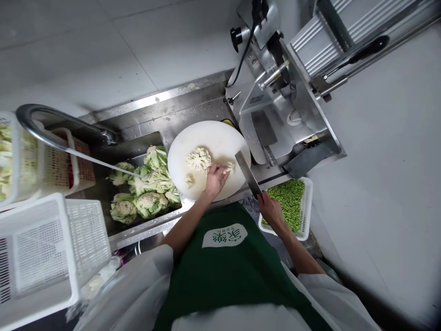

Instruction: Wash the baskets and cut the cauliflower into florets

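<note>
My left hand (216, 179) is closed on a small cauliflower floret (228, 168) over the round white cutting board (179, 138). Left of those fingers lies a large cut piece of cauliflower (198, 159), with a small loose bit (189, 180) below it. In my right hand (270, 209) is the handle of a cleaver (248, 174). Its blade points up and to the left, over the board's right edge, a short way from the floret.
Several cauliflower heads (151, 204) lie in the sink at left, under a running faucet (62, 142). White baskets (70, 248) stand further left. A metal slicing machine (282, 105) with a second cleaver (263, 128) on it stands right. Below it sits a basket of chopped greens (287, 200).
</note>
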`<act>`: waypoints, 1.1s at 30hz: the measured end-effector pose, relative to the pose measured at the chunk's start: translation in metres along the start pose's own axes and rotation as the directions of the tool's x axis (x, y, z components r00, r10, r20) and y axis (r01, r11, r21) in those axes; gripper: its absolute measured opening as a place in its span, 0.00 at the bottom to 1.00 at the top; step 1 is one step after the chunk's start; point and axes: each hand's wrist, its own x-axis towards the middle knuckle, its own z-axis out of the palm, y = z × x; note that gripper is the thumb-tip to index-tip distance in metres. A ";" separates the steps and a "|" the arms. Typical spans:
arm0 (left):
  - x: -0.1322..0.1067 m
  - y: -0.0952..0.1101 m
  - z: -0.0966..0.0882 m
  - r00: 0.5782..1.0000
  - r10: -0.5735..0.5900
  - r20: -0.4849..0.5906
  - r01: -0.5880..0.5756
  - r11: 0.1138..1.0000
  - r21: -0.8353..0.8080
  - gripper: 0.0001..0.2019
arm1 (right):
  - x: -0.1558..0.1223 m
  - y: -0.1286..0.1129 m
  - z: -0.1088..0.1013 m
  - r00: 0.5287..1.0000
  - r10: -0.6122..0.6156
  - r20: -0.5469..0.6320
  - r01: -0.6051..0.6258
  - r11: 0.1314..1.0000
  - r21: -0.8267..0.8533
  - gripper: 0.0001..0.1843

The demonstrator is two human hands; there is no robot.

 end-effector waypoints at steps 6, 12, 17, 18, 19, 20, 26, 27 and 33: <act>-0.001 0.004 -0.048 0.978 0.007 -0.208 -0.029 0.994 -0.102 0.04 | 0.008 -0.001 -0.002 0.998 -0.052 -0.021 0.052 0.998 -0.024 0.15; -0.038 -0.028 -0.140 0.790 -0.467 -0.397 0.298 0.858 -0.418 0.16 | -0.006 0.010 -0.015 0.947 -0.320 0.033 0.322 0.943 -0.083 0.18; -0.091 -0.036 -0.140 0.778 -0.574 -0.254 0.443 0.789 -0.426 0.17 | 0.000 -0.012 -0.022 0.842 -0.459 0.282 0.518 0.834 -0.191 0.15; -0.098 -0.033 -0.129 0.799 -0.561 -0.216 0.448 0.795 -0.408 0.16 | 0.002 -0.019 -0.023 0.844 -0.438 0.309 0.510 0.833 -0.214 0.15; -0.104 -0.031 -0.116 0.821 -0.540 -0.187 0.443 0.807 -0.390 0.15 | 0.003 -0.024 -0.023 0.852 -0.414 0.321 0.494 0.838 -0.231 0.15; -0.107 -0.028 -0.104 0.841 -0.514 -0.167 0.430 0.824 -0.370 0.14 | 0.004 -0.029 -0.024 0.861 -0.395 0.321 0.477 0.845 -0.240 0.15; -0.118 -0.031 -0.067 0.890 -0.422 -0.170 0.366 0.886 -0.283 0.12 | -0.006 -0.040 -0.025 0.884 -0.394 0.251 0.449 0.866 -0.219 0.17; -0.119 -0.033 -0.067 0.894 -0.411 -0.176 0.358 0.894 -0.268 0.12 | -0.007 -0.040 -0.025 0.877 -0.414 0.243 0.465 0.858 -0.216 0.17; -0.120 -0.032 -0.072 0.910 -0.360 -0.205 0.325 0.927 -0.187 0.11 | -0.014 -0.033 -0.023 0.846 -0.487 0.218 0.529 0.820 -0.220 0.18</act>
